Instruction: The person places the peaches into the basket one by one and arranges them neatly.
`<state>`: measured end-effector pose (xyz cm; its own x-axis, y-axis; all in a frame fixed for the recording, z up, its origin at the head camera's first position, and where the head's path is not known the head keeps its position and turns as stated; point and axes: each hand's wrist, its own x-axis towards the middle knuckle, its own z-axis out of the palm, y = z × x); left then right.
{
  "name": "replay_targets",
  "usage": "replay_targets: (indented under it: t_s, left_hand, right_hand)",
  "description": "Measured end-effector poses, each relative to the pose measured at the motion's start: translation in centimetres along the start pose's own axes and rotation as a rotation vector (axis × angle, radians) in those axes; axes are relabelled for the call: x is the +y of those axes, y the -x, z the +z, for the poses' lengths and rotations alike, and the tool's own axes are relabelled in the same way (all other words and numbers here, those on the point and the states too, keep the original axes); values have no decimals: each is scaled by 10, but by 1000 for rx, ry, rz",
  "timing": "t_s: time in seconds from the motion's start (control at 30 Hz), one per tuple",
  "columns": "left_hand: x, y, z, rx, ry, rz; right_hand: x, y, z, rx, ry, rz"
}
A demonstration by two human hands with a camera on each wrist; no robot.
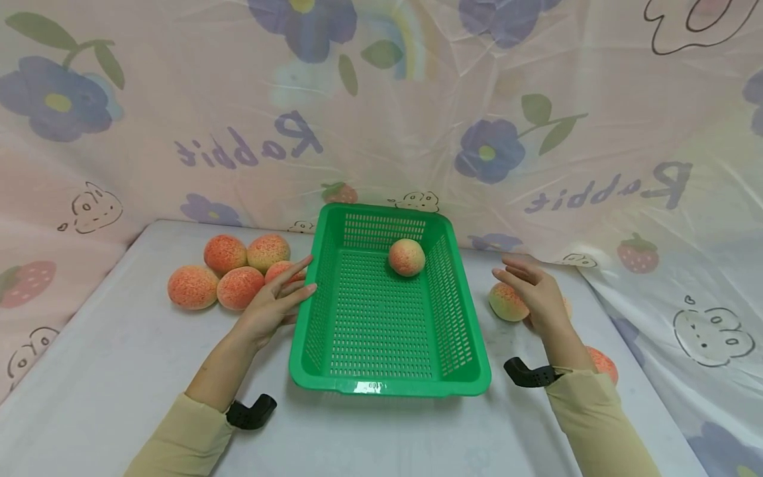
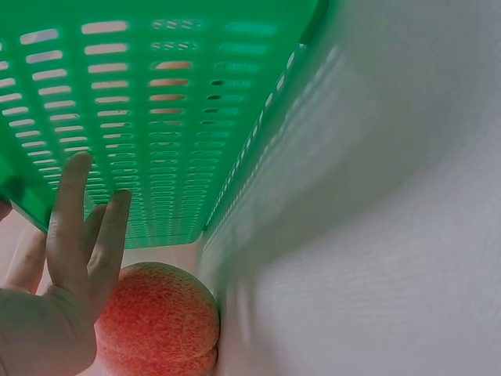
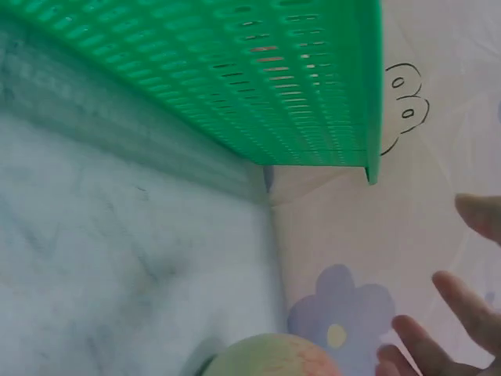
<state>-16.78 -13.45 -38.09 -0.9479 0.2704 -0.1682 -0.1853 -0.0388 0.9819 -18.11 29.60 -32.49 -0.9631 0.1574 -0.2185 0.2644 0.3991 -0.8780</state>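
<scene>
Pale-yellow sleeves up close; behind, the cloth reads "Rabbit", mirrored. Here's the green slotted basket! Left hand, fingers extended, touches its side; right hand, fingers spread, holds nothing near a greenish peach. Inside, far end, one pale red-speckled peach; rim label, illegible.

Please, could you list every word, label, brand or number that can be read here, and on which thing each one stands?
"Rabbit", mirrored, on the patterned cloth, left of centre in the head view.
"Rabbit", mirrored, on the same cloth, farther right.
White label on the green basket's near rim: too small to read surely.
</scene>
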Motion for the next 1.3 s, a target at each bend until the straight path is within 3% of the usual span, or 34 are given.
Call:
replay_targets:
  t_s: [0.23,0.4,0.8,1.17,1.3]
  left_hand:
    - [0,1,1,-5,19,-2]
    - [0,1,1,-3,20,-4]
    - [0,1,1,-6,22,-7]
    - [-1,-1,-1,-2,16,-6]
    - [-1,-1,-1,-3,23,-7]
  right_hand:
    - [11,2,4,109,-49,21]
    - [21,1,7,160,12,35]
    - [40,1,11,178,101,11]
    - [41,2,17,290,157,9]
    - [41,1,20,281,136,-18]
